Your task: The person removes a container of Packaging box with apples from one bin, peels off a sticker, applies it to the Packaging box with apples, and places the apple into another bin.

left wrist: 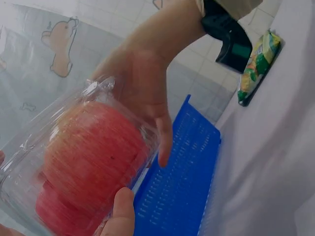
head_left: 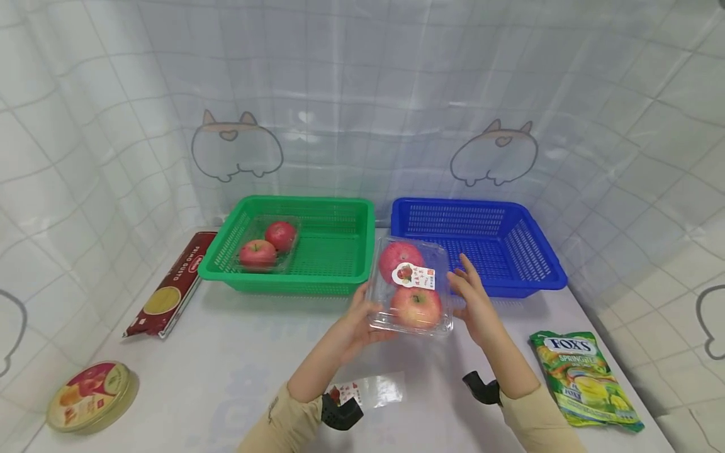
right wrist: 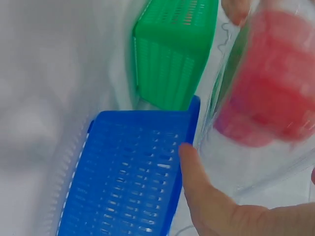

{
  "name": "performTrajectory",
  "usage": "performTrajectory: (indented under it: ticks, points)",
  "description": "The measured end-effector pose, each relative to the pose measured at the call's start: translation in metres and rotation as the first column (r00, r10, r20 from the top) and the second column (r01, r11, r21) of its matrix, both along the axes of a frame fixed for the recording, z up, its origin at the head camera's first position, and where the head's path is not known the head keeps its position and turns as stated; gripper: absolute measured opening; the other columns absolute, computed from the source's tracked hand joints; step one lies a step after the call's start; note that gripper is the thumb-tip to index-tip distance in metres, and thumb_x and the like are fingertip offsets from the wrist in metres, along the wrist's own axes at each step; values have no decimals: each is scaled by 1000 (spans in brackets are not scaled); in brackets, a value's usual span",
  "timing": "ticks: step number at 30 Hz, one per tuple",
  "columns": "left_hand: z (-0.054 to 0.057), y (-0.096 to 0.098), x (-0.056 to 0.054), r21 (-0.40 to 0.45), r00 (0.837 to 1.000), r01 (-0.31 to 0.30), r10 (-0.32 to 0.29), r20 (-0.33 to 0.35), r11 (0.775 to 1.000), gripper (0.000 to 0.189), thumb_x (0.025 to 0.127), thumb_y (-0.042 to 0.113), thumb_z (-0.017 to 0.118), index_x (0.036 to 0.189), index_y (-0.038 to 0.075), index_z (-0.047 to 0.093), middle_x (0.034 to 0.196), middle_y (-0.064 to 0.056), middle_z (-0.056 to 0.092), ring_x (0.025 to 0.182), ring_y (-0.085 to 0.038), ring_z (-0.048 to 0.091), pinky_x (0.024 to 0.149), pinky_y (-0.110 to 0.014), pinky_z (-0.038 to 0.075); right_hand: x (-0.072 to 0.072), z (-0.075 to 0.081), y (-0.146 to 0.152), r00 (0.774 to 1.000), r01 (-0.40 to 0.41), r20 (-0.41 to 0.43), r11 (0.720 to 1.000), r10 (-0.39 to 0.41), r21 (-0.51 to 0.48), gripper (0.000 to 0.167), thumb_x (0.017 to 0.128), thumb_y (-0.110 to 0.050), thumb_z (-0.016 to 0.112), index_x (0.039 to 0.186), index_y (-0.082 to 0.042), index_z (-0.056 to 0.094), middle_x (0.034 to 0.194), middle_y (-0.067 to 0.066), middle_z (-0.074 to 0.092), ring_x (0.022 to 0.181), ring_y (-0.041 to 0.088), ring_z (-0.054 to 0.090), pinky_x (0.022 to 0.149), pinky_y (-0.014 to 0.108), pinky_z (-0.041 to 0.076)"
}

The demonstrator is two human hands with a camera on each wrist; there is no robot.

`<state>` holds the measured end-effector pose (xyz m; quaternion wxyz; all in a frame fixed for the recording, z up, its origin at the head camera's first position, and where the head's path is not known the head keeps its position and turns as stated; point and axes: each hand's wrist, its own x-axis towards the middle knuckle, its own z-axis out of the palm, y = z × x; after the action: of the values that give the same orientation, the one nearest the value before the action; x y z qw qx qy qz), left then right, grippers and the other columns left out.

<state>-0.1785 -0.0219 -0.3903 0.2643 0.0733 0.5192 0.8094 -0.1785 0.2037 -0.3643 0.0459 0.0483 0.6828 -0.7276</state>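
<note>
In the head view, white-backed "FOX'S" lettering stood across the top of the green candy bag [head_left: 586,380] at lower right, with "SPRING" beneath it, the following word blurred. "PRIMO GUSTO" ran lengthwise down the dark red pasta packet [head_left: 172,283] at left. The white label [head_left: 413,275] on the clear plastic apple box [head_left: 439,253], near the centre, carried red Chinese characters too small to read. Print on the round tin [head_left: 90,396] at lower left was illegible.

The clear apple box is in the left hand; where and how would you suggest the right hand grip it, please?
The clear apple box is probably best gripped by its straight right wall, from the right: the left hand holds its left side.
</note>
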Motion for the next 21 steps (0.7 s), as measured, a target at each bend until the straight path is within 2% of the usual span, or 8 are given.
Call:
performTrajectory:
  ticks: [5,10,13,17,21]
  points:
    - [4,8,-11,24,999,-48,49,-11,999,79,80,16,48,146,18,4,138,-23,23,110,-35,47,92,-50,44,9,0,-1,998,-54,42,997,52,49,70,94,-38,43,149,-26,2,152,15,3,136,44,6,98,63,29]
    - [5,20,-17,54,994,-106,107,2,993,82,80,15,50,147,19,1,145,-25,10,120,-45,37,94,-51,41,11,0,-4,997,-70,29,997,71,-6,69,94,-34,44,149,-20,5,151,14,6,134,42,17,91,55,41]
    - [6,27,-20,80,993,-121,121,4,989,83,81,16,50,146,18,-2,143,-27,9,118,-46,39,95,-51,40,8,2,-6,999,-24,34,998,26,-59,69,94,-30,46,149,-18,6,148,16,11,130,39,25,92,51,43]
    - [9,35,-25,105,991,-135,135,5,985,84,81,17,50,146,18,-3,141,-29,16,109,-39,47,96,-50,40,3,5,-7,996,74,53,986,-67,-150,68,94,-23,49,148,-16,8,141,15,20,121,30,36,93,43,44]
    - [11,43,-31,98,989,-146,147,-2,984,83,82,19,51,147,18,0,138,-29,24,100,-32,53,95,-50,41,-1,9,-6,989,143,75,971,-131,-192,61,93,-22,50,143,-12,17,129,8,31,110,22,45,90,36,48]
